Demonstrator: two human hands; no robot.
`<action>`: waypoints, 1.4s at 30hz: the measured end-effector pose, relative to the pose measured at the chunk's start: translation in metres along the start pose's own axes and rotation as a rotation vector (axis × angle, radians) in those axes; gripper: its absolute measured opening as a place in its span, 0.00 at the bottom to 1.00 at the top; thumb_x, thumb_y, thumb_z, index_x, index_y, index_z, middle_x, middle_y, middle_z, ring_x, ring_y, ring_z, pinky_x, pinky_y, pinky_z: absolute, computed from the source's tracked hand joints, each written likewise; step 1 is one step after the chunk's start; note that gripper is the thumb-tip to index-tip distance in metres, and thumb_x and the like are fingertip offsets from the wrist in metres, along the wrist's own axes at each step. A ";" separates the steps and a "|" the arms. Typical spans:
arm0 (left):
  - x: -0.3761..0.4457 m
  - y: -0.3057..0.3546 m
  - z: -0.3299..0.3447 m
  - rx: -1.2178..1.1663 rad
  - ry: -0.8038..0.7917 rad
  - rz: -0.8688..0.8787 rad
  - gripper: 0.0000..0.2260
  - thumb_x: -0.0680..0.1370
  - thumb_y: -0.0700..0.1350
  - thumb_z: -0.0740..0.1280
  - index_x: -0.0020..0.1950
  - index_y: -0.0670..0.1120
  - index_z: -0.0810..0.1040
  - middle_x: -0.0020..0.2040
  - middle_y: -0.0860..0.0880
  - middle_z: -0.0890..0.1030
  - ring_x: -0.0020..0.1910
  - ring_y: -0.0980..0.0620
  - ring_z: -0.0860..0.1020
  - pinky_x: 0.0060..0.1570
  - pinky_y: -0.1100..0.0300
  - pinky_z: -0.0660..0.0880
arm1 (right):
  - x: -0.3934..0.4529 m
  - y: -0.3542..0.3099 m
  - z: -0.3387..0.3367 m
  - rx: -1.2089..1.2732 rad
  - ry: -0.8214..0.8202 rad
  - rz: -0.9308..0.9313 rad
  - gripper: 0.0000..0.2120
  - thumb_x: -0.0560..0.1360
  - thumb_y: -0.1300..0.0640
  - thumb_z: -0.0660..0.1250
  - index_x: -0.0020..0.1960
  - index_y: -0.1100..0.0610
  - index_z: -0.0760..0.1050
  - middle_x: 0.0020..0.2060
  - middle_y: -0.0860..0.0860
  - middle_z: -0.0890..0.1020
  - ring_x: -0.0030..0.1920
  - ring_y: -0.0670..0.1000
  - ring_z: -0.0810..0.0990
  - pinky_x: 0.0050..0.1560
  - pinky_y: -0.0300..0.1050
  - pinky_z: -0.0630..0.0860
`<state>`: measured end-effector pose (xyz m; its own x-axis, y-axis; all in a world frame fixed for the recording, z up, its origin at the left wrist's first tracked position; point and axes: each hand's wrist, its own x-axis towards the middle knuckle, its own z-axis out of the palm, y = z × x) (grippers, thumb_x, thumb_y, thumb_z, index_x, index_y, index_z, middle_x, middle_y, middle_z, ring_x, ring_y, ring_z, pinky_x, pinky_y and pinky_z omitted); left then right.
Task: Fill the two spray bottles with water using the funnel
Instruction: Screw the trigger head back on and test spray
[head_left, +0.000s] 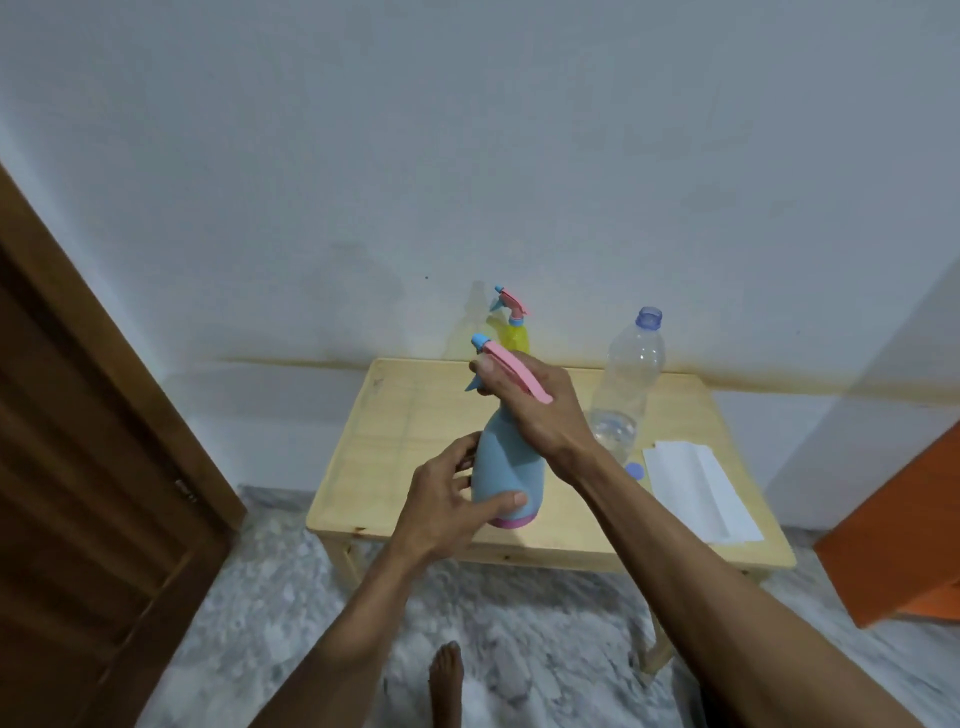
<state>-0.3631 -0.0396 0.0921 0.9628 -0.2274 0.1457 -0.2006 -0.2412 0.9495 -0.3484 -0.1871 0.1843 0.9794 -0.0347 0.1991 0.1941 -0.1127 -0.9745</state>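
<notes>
From the head camera, the left hand (441, 499) is wrapping its fingers round the lower body of the blue spray bottle (506, 467), while the right hand (535, 405) is gripping the pink trigger head (511, 369) at twelve o'clock. The bottle's long axis is standing nearly upright on the table (405, 441). The yellow spray bottle (514, 332) is waiting behind; the clear water bottle (631, 374) is standing at three o'clock. No funnel is apparently showing. No writing is readable.

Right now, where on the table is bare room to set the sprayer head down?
The left part of the table, from its left edge to the blue spray bottle, is bare. A smaller patch lies along the back edge left of the yellow spray bottle. The right side is crowded: clear water bottle, blue cap, white paper.
</notes>
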 end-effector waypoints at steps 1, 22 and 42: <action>0.011 -0.008 -0.003 -0.008 0.020 -0.003 0.33 0.65 0.49 0.82 0.68 0.51 0.76 0.60 0.57 0.82 0.58 0.60 0.79 0.56 0.59 0.80 | 0.011 0.006 0.002 -0.003 -0.032 0.009 0.13 0.77 0.48 0.73 0.57 0.54 0.83 0.48 0.48 0.87 0.50 0.45 0.85 0.50 0.36 0.76; 0.276 -0.135 -0.070 0.153 0.145 -0.045 0.39 0.63 0.62 0.77 0.70 0.50 0.72 0.60 0.56 0.78 0.57 0.54 0.79 0.52 0.54 0.82 | 0.272 0.133 0.062 -0.333 0.173 0.065 0.08 0.74 0.51 0.76 0.50 0.52 0.81 0.42 0.44 0.84 0.47 0.49 0.82 0.50 0.55 0.80; 0.381 -0.216 -0.066 -0.001 0.095 -0.272 0.28 0.69 0.40 0.78 0.68 0.49 0.76 0.57 0.51 0.84 0.54 0.56 0.83 0.55 0.57 0.81 | 0.371 0.234 0.071 -0.296 0.159 0.196 0.09 0.71 0.59 0.78 0.46 0.52 0.79 0.40 0.45 0.83 0.45 0.50 0.83 0.46 0.54 0.82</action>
<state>0.0589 -0.0117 -0.0392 0.9939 -0.0647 -0.0895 0.0680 -0.2804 0.9575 0.0645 -0.1553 0.0224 0.9708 -0.2349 0.0481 -0.0434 -0.3693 -0.9283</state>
